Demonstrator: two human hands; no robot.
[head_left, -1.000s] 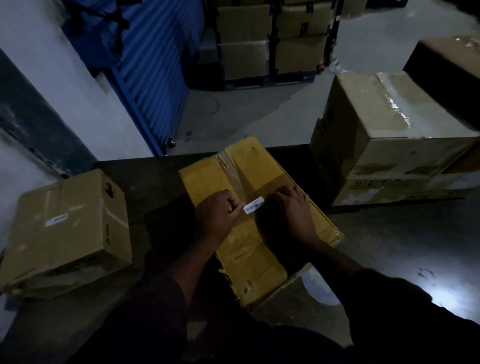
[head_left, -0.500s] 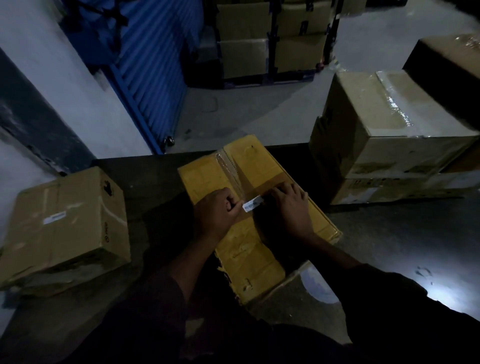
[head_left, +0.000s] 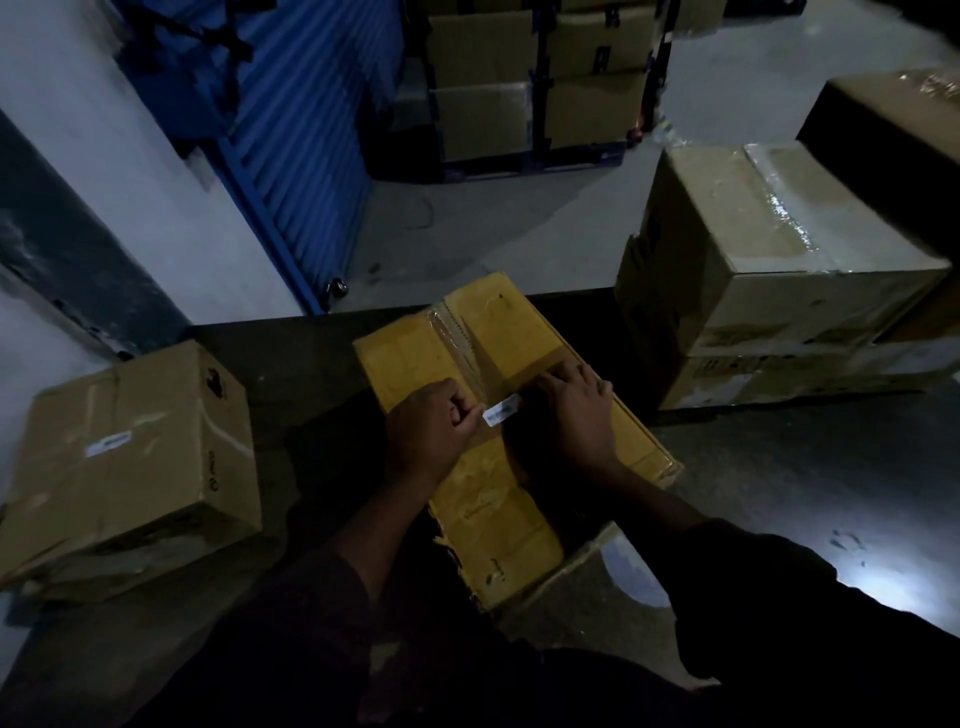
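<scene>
Looking down through the head camera, I have the yellow carton (head_left: 519, 343) lying flat on the dark tabletop (head_left: 291, 358) right in front of me, turned at a slant. Its top flaps are closed and a strip of clear tape runs along the middle seam, so whatever is inside is hidden from me. My left grip (head_left: 431, 431) is curled, thumb and forefinger pinching the left end of a small white label (head_left: 502, 409) that lies across the seam. My right grip (head_left: 576, 410) is spread flat, fingers pressed on the carton top just beside the label's right end; whether the thumb touches the label I cannot tell. The print on the label is too blurred to read.

To my left, near the carton but apart from it, a brown box (head_left: 135, 457) sits on the same tabletop, shut, with a pale sticker on its top face. To my right, two large taped boxes (head_left: 779, 270) are stacked one on the other, both sealed. Beyond the tabletop, further cartons (head_left: 519, 104) stand in a rack on the floor beside a blue shutter (head_left: 301, 130). None of these containers shows its contents.
</scene>
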